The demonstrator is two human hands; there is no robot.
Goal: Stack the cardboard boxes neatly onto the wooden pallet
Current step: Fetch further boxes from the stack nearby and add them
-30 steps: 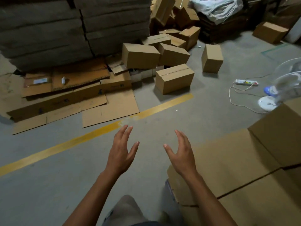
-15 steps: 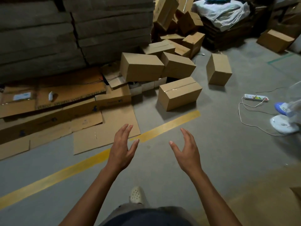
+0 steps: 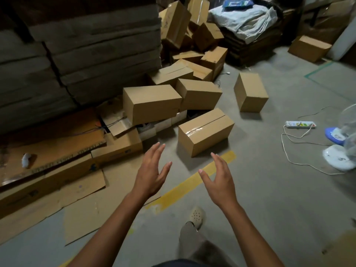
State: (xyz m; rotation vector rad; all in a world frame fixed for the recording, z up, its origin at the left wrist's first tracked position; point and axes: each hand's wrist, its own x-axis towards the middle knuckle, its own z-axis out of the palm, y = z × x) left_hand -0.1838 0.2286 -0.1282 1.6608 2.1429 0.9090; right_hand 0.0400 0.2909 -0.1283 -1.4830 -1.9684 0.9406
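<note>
Compared with a second ago, the stacked cartons at 4 o'clock have dropped out of view, and over the last half second the loose pile has drawn nearer. The nearest cardboard box now sits just beyond the fingertips rather than well ahead of them. The left hand and right hand are raised as before, palms turned toward each other. Each grip is slack with the fingers spread, holding nothing and touching nothing. A pale shoe has stepped up close to the yellow floor line. The nearest box lies flat on the concrete floor at 12 o'clock from the hands, on the far side of the yellow line. Its long axis runs from 8 o'clock to 2 o'clock, one short end faces 8 o'clock and a long side faces the person. It is plain brown and closed, and glossy clear tape runs along the top seam with the long axis. At 11 o'clock a bigger closed box rests tilted on the heap, touching another behind it. At 1 o'clock a lone box stands apart on the floor. Flattened cardboard sheets cover the floor at 8 o'clock. At 3 o'clock are a white power strip with its cord and a fan.
</note>
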